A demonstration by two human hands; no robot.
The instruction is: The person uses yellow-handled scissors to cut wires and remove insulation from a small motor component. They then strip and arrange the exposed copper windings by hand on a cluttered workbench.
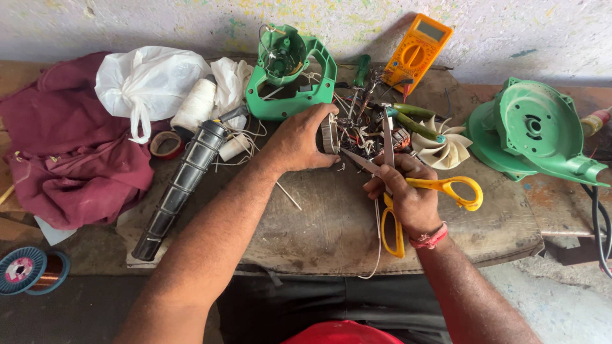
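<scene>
- The bench [331, 236] fills most of what we see, a worn brown top against a pale wall, and everything lies on it within arm's reach.
- At far left a maroon cloth [64, 146] is bunched, with a knotted white bag [150, 83] on its edge, both pushed aside from the middle.
- At right a green fan housing [532, 130] rests open side up; a second green shell [290, 73] with a handle stands by the wall, so the casing looks taken apart.
- A black ribbed nozzle [182, 185] lies slanted beside our left forearm.
- An orange meter [417, 51] leans on the wall behind the wires, its leads running down into the tangle.
- Our left hand [296, 140] is closed around the stator [329, 134], a round metal-cored piece at the bench's middle, tipped on its side, likely so the windings face the blades.
- Its wires [363, 130] spill out in a dark, tangled bundle of red, black and white strands.
- Our right hand [408, 191] grips the scissors [408, 185] across the pivot and yellow handles rather than through the loops; the blades stand parted, tips close to the wires, and we judge this a steadying hold.
- A cream impeller [446, 146] lies just beside the wires.
- A white thread spool [194, 105] and a copper wire reel [29, 271] sit at left.
</scene>
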